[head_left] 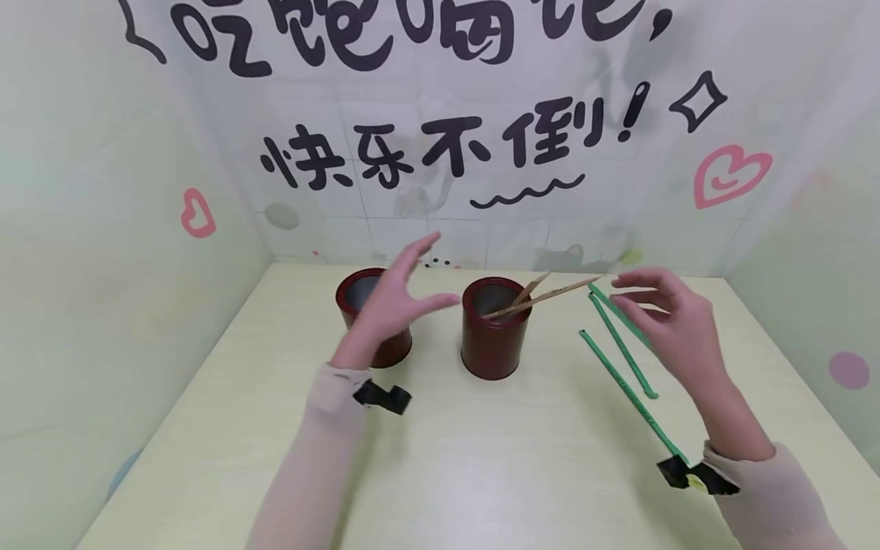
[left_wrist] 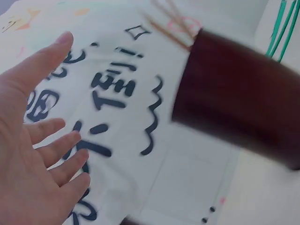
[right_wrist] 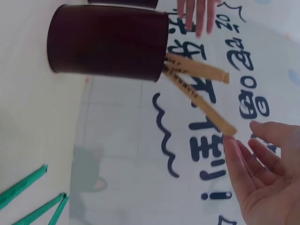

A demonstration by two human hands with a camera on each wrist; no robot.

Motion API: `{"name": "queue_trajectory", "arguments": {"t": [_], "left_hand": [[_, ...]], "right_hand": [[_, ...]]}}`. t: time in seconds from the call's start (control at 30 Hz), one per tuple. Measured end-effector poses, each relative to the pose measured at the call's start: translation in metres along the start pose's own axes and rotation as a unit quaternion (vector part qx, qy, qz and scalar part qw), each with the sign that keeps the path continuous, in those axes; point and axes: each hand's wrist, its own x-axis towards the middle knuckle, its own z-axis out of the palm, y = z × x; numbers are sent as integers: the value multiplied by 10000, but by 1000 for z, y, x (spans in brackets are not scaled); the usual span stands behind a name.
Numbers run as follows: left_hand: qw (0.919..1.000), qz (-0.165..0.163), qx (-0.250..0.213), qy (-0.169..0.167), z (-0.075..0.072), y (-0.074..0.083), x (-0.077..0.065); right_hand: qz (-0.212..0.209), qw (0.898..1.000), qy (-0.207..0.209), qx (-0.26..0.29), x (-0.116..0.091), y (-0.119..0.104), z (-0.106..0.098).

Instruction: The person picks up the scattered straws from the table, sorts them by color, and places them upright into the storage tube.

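Observation:
A dark red cylindrical pot (head_left: 496, 344) stands upright on the table, two slim brown printed sticks (right_wrist: 201, 101) leaning out of its mouth. Close by the outer tip of the longer stick are the fingertips of my right hand (head_left: 677, 321), thumb and forefinger apart. My left hand (head_left: 392, 302) is spread, thumb away from the fingers, and holds nothing. It overlaps a second dark red pot (head_left: 393, 350) in the head view, hiding part of it. In the left wrist view my left palm (left_wrist: 33, 173) faces the blurred nearer pot (left_wrist: 234, 98).
Several thin green sticks (head_left: 626, 382) lie on the table (head_left: 481, 473) at the right, below and beside my right hand. Behind the pots rises a white sheet (head_left: 309, 237) with black lettering, and pale sheets line both sides.

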Motion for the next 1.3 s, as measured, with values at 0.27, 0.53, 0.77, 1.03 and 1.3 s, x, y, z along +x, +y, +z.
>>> {"name": "queue_trajectory", "arguments": {"t": [0.27,0.53,0.77,1.03,1.3], "left_hand": [[9991,-286,116,284,-57,-23,-15],[9963,-623,174,564,-71,-57,-31],[9932,-1046,260,448,-68,-75,-36],[9901,-1337,347,239,-65,-82,-39],[9890,-1417,430,1,-63,-75,-44]], "right_hand": [[696,9973,121,-222,-18,29,-33],[991,9814,-70,1641,-30,66,-67],[1438,9377,162,3159,-41,92,-90],[1799,9280,236,3253,-50,113,-104],[2200,9219,49,3189,-60,128,-117]]}}
